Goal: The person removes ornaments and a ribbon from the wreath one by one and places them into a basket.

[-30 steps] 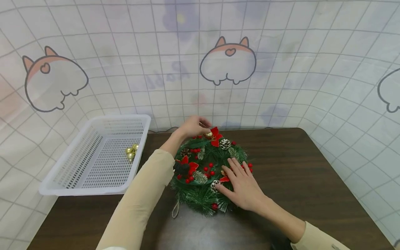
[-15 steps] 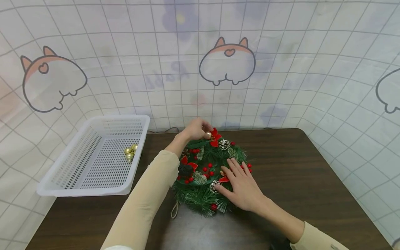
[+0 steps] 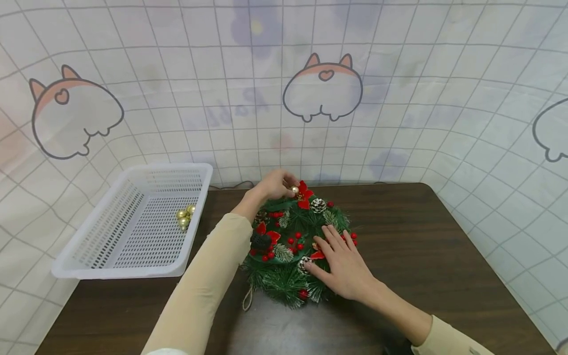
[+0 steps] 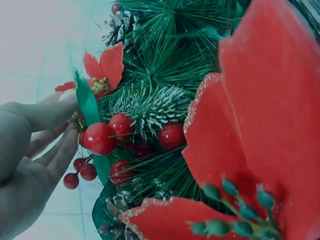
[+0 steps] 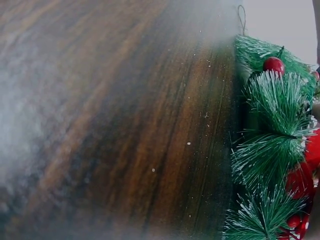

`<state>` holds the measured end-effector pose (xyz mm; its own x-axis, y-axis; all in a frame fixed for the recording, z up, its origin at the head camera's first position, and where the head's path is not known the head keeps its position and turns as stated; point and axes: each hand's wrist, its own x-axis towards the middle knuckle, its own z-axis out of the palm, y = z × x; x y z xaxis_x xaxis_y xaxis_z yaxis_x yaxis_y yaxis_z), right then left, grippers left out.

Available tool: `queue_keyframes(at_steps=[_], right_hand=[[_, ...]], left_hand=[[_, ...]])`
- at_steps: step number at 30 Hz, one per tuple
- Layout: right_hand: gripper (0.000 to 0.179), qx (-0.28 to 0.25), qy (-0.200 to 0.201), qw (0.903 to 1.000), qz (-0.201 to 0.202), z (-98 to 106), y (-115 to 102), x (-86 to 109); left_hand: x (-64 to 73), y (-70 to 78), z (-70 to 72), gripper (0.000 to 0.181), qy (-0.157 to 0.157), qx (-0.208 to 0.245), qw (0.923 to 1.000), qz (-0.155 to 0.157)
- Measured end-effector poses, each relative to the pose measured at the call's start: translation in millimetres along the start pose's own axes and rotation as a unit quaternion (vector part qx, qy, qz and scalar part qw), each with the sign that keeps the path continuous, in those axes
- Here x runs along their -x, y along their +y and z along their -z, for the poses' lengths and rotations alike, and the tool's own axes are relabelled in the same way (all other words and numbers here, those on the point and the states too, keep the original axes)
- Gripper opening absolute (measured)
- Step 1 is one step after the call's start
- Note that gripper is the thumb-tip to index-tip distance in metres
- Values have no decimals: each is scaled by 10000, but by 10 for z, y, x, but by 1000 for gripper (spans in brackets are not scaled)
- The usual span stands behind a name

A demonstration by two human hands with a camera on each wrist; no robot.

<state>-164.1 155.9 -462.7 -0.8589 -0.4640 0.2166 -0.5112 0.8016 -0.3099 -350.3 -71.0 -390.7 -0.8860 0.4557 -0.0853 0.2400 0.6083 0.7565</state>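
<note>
A green Christmas wreath [image 3: 284,281] lies on the table, trimmed with red poinsettias, berries and frosted pinecones. At its far edge my left hand [image 3: 273,184] pinches a small gold ball ornament [image 3: 295,189] beside a red poinsettia [image 3: 303,195]. In the left wrist view, thumb and fingers of the left hand [image 4: 37,145] meet behind a green ribbon [image 4: 88,102], which hides most of the ball. My right hand [image 3: 346,266] rests flat on the wreath's near right side, fingers spread over a poinsettia and by a pinecone [image 3: 305,265].
A white plastic basket [image 3: 128,270] stands on the left, holding several gold balls [image 3: 184,223]. The dark wooden table [image 3: 426,241] stretches to the right. Behind it hangs a gridded curtain [image 3: 390,118]. A twine loop [image 3: 247,299] sticks out at the wreath's near left.
Over the last second my left hand shifts slightly at the wreath's far edge, and the gold ball shows more clearly in its fingers. The right hand stays in place.
</note>
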Motion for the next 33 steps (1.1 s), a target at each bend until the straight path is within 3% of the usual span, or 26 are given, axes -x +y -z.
queue_keyframes(at_steps=[17, 33], right_hand=[[78, 18, 37, 10000, 0, 11, -4, -5], [77, 13, 41, 10000, 2, 1, -4, 1]], left_hand=[[21, -21, 108, 27, 306, 279, 9990, -193], [70, -110, 191, 29, 442, 697, 9965, -139]])
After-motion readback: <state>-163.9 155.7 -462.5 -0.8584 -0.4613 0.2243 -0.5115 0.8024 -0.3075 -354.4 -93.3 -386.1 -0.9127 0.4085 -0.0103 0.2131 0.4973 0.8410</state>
